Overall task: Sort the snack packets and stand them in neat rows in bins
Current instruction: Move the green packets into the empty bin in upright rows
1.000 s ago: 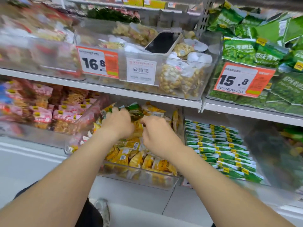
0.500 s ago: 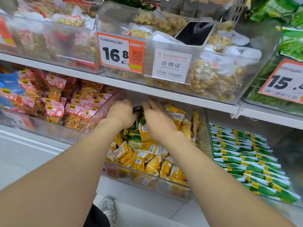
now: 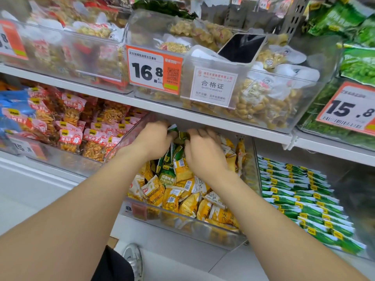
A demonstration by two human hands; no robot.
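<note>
A small bunch of green packets (image 3: 178, 135) is held at the back of the clear plastic bin (image 3: 182, 224), just under the white shelf (image 3: 203, 118). The packets are stood roughly on end, long axes near upright, their tops crumpled. Glossy, pillow-shaped yellow packets (image 3: 182, 201) are heaped loosely in front. The left hand (image 3: 155, 138) and right hand (image 3: 205, 155) are reached in knuckles up, fingers curled onto the green packets from either side.
</note>
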